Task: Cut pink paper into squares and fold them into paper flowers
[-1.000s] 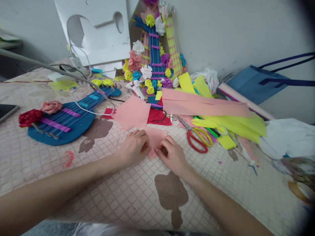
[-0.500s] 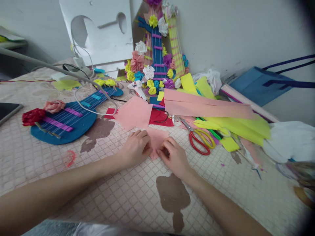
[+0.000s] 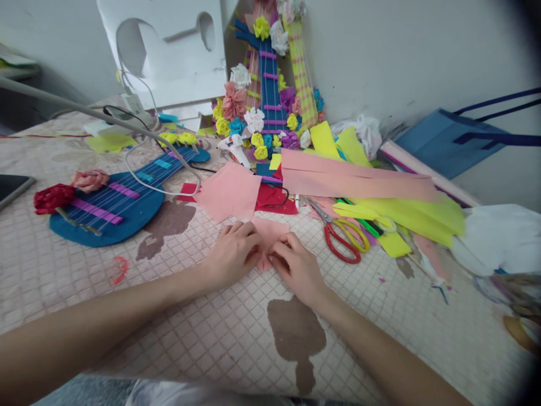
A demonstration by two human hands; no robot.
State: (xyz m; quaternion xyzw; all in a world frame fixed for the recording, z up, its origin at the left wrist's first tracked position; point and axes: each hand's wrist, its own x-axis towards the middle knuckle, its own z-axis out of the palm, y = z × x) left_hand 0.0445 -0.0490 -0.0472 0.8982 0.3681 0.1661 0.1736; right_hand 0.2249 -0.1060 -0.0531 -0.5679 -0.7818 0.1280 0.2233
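A small piece of pink crepe paper (image 3: pixel 271 228) lies on the patterned tablecloth, its near end gathered between my hands. My left hand (image 3: pixel 236 251) pinches its left side, fingers bent and palm down. On the opposite side my right hand (image 3: pixel 296 265) has thumb and forefinger closed on the paper. The gathered tip shows between the fingertips; the fingers hide its folds. Just beyond lies a larger stack of pink paper (image 3: pixel 230 192), with red paper (image 3: pixel 276 198) beside it. Scissors (image 3: pixel 342 242) with a red and a yellow handle rest to the right of my right hand.
A blue craft guitar (image 3: pixel 114 211) with paper flowers lies at left under a white cable. Behind are a glue gun (image 3: pixel 234 148) and decorated guitars (image 3: pixel 270 90). Pink strips (image 3: pixel 355 177) and yellow paper (image 3: pixel 422 220) pile up at right, near a blue bag (image 3: pixel 448 144).
My hands have drawn slightly closer together, and the paper's near end looks more gathered. The whole view has shifted slightly.
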